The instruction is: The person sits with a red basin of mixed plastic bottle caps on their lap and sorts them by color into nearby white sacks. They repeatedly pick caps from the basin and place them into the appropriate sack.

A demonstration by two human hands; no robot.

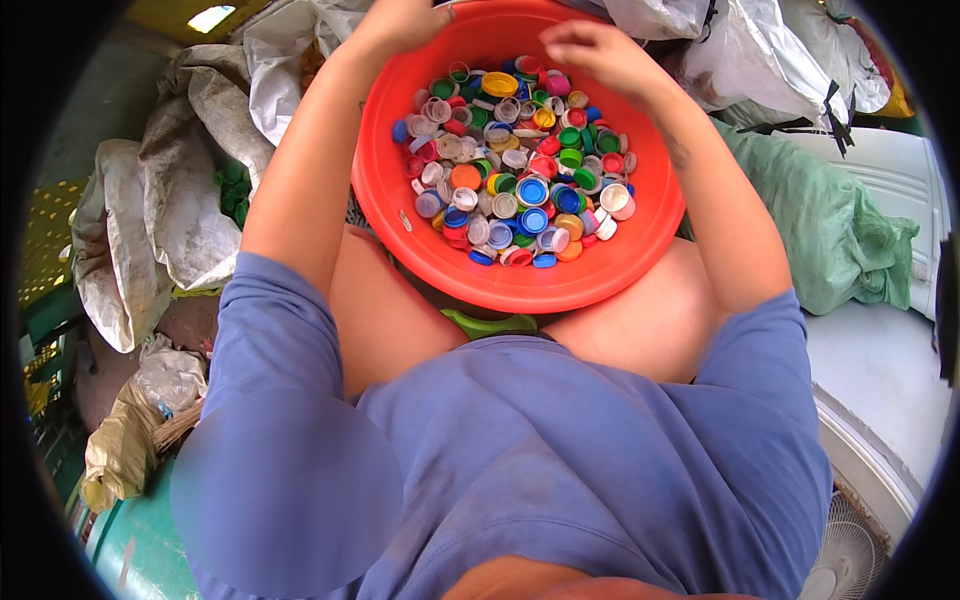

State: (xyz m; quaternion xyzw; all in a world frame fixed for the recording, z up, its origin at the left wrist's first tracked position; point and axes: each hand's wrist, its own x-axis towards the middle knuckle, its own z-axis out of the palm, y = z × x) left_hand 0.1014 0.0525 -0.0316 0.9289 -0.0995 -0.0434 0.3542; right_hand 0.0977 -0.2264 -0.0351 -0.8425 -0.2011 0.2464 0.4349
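Observation:
A red plastic basin [517,289] rests on the person's thighs and holds many plastic bottle caps in blue, green, red, white, yellow and orange. My left hand [416,22] is at the basin's far left rim, partly cut off by the top of the picture; whether it grips anything is hidden. Over the far right part of the basin, above the caps, is my right hand [589,52], its fingers bent and slightly apart, with nothing visible in them. An orange cap [465,177] and a blue cap [532,221] lie among the others.
Woven sacks [199,172] stand at the left, one showing green caps [234,191]. A green sack [825,217] and white sacks [742,60] lie at the right. A fan [844,551] is at the lower right, a tied bundle of bristles [178,427] at the lower left.

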